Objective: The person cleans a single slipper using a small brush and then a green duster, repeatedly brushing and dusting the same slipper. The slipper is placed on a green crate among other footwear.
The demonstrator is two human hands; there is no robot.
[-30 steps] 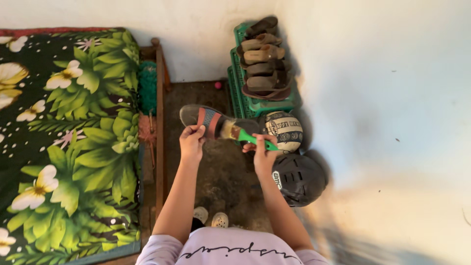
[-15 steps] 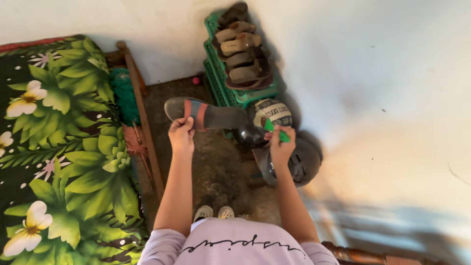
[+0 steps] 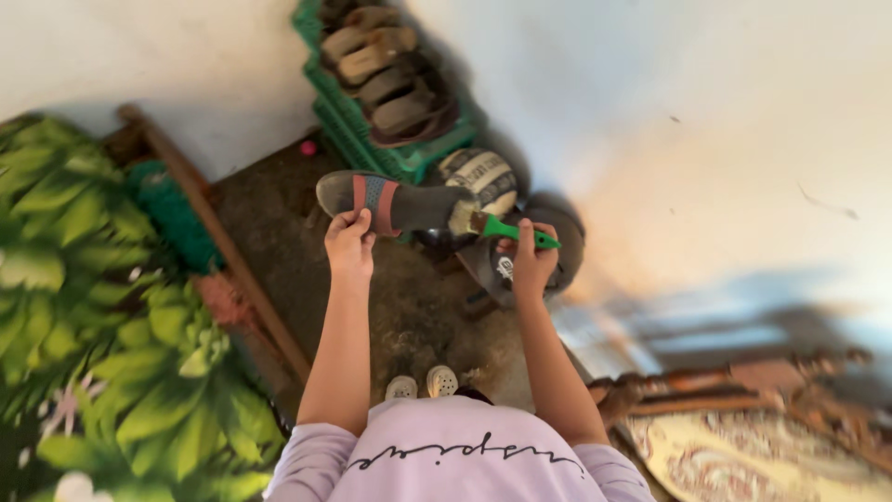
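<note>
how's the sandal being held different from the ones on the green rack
The held sandal is up in the air, gripped by the left hand, with a brush at its end; the rack sandals rest stacked on the green rack. The held sandal has a red-and-grey strap; the rack sandals look plain brown. All are open sandals.

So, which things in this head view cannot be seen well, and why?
- Sandal: the part under the left hand is covered by the fingers.
- Brush: its handle is partly wrapped by the right hand.
- Dark helmet: mostly behind the right hand.
- Green rack: cut off by the top edge.
- Leaf-print bedding: blurred.
</note>
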